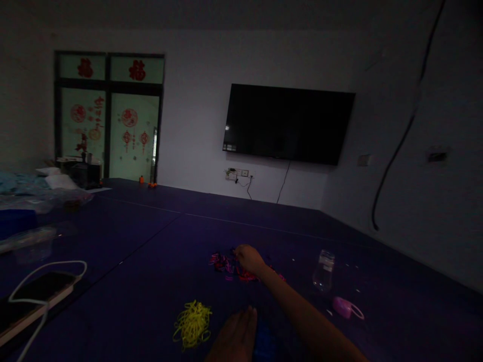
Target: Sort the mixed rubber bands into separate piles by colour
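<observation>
My right hand (249, 259) reaches forward into a loose pile of small pink, red and dark strips or bands (245, 275). Its fingers are curled together at the pile's far side, and what they pinch, if anything, is too small and dark to make out. My left hand (236, 334) lies low at the near edge of view, fingers stretched out and side by side. Just right of it is a blue object (265, 342), mostly in shadow. A tangled heap of yellow bands (192, 324) rests to the left of my left hand.
A clear jar (323, 271) and a pink object with a loop (345, 307) stand at the right on the dark blue surface (136, 296). A dark device with a white cable (41, 301) lies left. Plastic bags (45, 193) are farther back.
</observation>
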A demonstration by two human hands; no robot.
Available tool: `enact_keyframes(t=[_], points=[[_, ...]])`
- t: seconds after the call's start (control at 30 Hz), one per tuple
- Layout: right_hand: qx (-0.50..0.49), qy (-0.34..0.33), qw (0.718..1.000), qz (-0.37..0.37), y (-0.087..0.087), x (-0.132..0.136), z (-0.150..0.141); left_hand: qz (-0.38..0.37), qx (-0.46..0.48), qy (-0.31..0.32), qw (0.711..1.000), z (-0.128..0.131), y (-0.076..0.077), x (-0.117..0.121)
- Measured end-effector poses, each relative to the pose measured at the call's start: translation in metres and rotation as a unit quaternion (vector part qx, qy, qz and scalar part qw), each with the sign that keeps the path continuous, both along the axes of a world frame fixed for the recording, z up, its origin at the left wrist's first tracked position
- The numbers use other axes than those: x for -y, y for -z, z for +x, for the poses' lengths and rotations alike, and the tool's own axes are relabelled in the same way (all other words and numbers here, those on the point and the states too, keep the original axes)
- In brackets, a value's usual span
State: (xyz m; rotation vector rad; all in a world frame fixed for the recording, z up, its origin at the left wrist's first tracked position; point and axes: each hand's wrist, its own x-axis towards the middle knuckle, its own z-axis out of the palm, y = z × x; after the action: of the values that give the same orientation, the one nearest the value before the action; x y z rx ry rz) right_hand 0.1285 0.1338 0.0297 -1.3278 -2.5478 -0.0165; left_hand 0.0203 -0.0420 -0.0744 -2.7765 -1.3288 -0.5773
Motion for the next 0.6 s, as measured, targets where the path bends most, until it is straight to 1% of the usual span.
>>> enact_keyframes(t=[0.1, 0.13, 0.2, 0.3, 0.37, 0.5, 0.6], points=[[-0.028, -0.003, 1.000, 0.008, -0.004, 0.008, 0.012, -0.029, 0.001, 0.004, 1.000, 0.000, -0.012, 0.006], [-0.048, -0.002, 0.999, 0.009, -0.005, 0.012, 0.017, -0.039, -0.001, 0.003, 0.999, 0.000, -0.017, 0.008], [-0.121, 0.011, 0.993, 0.002, -0.004, 0.022, 0.029, -0.064, 0.000, 0.001, 0.998, 0.000, -0.028, 0.015], [-0.231, 0.049, 0.972, -0.012, 0.004, 0.038, 0.047, -0.083, 0.011, 0.002, 0.996, -0.001, -0.043, 0.025], [-0.285, 0.068, 0.956, -0.005, 0.012, 0.048, 0.057, -0.086, 0.018, 0.007, 0.996, -0.002, -0.050, 0.030], [-0.365, 0.076, 0.928, 0.023, 0.027, 0.059, 0.069, -0.099, 0.025, 0.008, 0.995, -0.004, -0.058, 0.035], [-0.368, 0.069, 0.926, 0.037, 0.030, 0.060, 0.070, -0.106, 0.021, 0.000, 0.994, -0.005, -0.059, 0.037]])
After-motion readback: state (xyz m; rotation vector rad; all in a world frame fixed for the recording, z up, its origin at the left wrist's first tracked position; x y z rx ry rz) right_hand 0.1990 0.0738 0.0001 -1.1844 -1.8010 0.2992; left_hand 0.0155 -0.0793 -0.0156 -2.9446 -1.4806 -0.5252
